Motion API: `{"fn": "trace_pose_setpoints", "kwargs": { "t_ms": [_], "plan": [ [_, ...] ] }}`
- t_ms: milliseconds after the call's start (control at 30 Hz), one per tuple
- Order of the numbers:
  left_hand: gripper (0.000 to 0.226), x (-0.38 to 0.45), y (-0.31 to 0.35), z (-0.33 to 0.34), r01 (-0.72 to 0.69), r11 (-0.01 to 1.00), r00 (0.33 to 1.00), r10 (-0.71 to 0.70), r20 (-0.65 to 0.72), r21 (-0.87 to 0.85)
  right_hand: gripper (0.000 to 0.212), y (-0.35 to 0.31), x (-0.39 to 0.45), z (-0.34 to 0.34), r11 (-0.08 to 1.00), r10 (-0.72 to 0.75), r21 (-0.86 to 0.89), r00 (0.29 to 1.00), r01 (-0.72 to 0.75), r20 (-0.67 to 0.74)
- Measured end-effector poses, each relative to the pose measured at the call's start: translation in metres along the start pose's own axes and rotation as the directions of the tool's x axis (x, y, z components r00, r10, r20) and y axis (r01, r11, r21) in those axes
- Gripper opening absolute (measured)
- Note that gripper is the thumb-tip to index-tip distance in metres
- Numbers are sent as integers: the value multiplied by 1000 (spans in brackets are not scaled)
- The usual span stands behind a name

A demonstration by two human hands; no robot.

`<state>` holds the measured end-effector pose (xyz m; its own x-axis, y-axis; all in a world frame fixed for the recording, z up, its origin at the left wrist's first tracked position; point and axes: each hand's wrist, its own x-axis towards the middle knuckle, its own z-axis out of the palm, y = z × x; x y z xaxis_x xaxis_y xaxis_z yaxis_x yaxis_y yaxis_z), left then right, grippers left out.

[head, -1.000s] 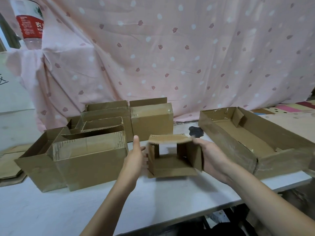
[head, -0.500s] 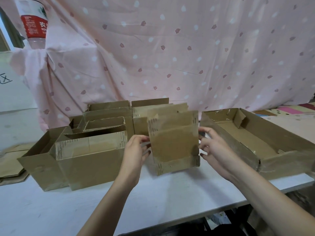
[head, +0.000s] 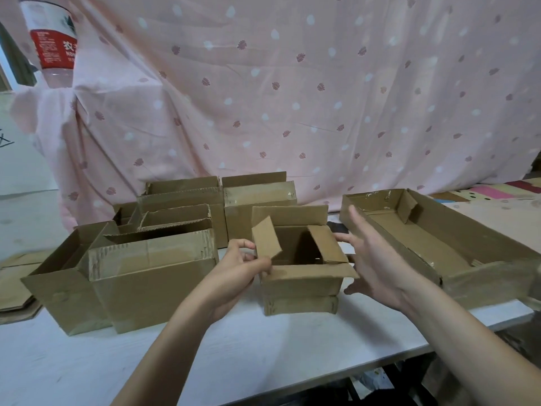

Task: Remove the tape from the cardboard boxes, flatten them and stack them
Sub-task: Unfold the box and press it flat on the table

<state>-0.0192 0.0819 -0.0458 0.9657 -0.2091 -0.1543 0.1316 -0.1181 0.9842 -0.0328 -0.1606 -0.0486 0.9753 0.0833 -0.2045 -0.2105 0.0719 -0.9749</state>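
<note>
Behind your white desk (head: 263, 361) hangs a pink cloth backdrop printed with white dots and small dark leaves (head: 292, 98), and a clear plastic bottle with a red label (head: 54, 42) pokes in at the upper left. Starting at the left of the desk, you have a cluster of open brown cardboard boxes (head: 152, 276), some with glossy tape strips along their edges. Flattened cardboard sheets (head: 14, 291) lie lower down past the desk's left end.

Your left hand (head: 234, 273) has its fingers curled against the left flap and wall of the small open brown cardboard box (head: 301, 291), which stands upright at the middle of the desk, near the front edge. It looks light and stiff enough to keep its shape, yet thin enough to crush, so take it by opposite walls or at the flap creases, not by a loose flap. Its taped seams may resist; I judge a corner of tape the best place to start peeling.

Your right hand (head: 377, 265) is spread wide, fingers straight, just beside the box's right wall. To its right lies a long shallow brown cardboard tray-like box (head: 439, 244).
</note>
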Motion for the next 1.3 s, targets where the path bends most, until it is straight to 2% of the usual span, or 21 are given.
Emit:
{"fn": "trace_pose_setpoints", "kwargs": {
  "t_ms": [67,100,200,333,433,500,600,667,700,800,867,933,1000,1067,1167,1267,1300],
  "plan": [
    [44,0,2,1,13,998,1000,-14,24,54,73,-1,2,3,992,2,-126,999,-6,-35],
    [45,1,3,3,25,997,1000,-27,15,79,77,0,5,5,985,5,-174,997,-18,-79],
    [54,4,6,13,63,985,996,-52,-70,162,85,1,11,16,957,29,-279,987,-73,-160],
    [64,12,6,20,14,984,980,23,-198,180,59,3,11,25,943,13,-328,988,-64,-154],
    [72,17,0,23,-26,973,968,82,-237,231,38,3,9,29,968,-41,-251,981,-8,-189],
    [72,15,-1,25,-39,969,963,102,-249,245,24,-2,4,27,994,-58,-99,966,34,-250],
    [51,13,0,25,-81,949,940,174,-293,306,30,-7,4,19,974,-30,205,957,92,-287],
    [34,13,-2,23,-133,938,920,238,-313,321,30,-7,4,17,957,2,282,966,74,-259],
    [40,14,-5,20,-138,946,915,235,-328,293,31,-6,5,15,953,21,298,970,53,-241],
    [56,17,-12,9,-141,985,908,168,-383,99,52,-5,8,4,961,86,275,981,-36,-171],
    [43,16,-16,6,-152,981,921,96,-378,-120,68,0,13,-7,945,169,307,974,-115,-154],
    [43,14,-17,3,-139,936,961,49,-273,-322,76,6,16,-15,912,253,362,960,-196,-120],
    [50,5,-19,5,-103,908,992,66,-105,-405,71,9,15,-15,892,263,401,961,-209,-84],
    [51,1,-19,9,-71,943,997,68,-21,-325,57,9,13,-12,901,215,406,971,-153,-109],
    [38,0,-13,11,-84,992,991,73,-114,-96,40,7,15,-12,900,167,426,976,-93,-139],
    [20,6,-13,10,-189,982,968,190,-165,24,47,7,17,-20,834,188,546,970,-75,-154],
    [16,8,-15,9,-209,977,963,212,-166,36,46,9,18,-24,841,195,536,965,-73,-173]
  ]
}}
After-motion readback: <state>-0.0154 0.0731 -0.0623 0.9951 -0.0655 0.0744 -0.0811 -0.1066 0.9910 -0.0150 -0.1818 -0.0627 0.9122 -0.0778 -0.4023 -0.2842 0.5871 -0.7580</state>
